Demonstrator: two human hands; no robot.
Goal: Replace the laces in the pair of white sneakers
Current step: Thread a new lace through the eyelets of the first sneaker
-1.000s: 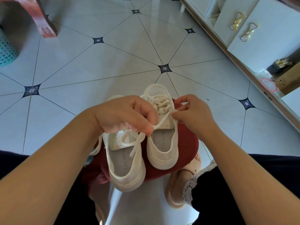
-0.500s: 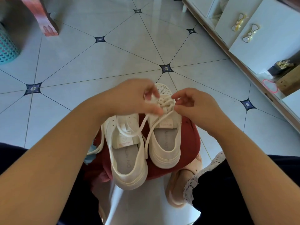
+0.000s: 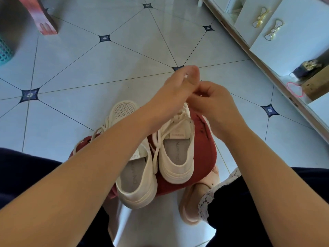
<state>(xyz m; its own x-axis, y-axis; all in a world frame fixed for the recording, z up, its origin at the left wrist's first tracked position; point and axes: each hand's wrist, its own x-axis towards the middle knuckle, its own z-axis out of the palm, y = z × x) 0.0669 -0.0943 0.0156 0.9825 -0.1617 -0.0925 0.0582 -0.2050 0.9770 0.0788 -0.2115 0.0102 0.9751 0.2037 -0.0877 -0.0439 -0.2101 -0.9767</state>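
Observation:
Two white sneakers lie side by side on a round red stool (image 3: pixel 204 157), heels toward me. The left sneaker (image 3: pixel 137 177) is partly covered by my left forearm. The right sneaker (image 3: pixel 178 157) carries a cream lace (image 3: pixel 156 145) whose loose strands hang down its inner side. My left hand (image 3: pixel 176 90) is raised above the right sneaker's toe, fingers pinched on the lace. My right hand (image 3: pixel 213 102) is beside it, fingers curled around the same lace. The pinched part of the lace is hidden between my fingers.
Tiled floor all around. A white cabinet (image 3: pixel 284 41) with bow handles runs along the right. A pink stool leg (image 3: pixel 44 18) and a teal basket (image 3: pixel 4 50) stand at the far left. My slippered foot (image 3: pixel 195 202) rests just right of the stool.
Both hands have risen and moved away from me, past the right sneaker's toe, drawing the lace up. The left forearm now crosses over the left sneaker.

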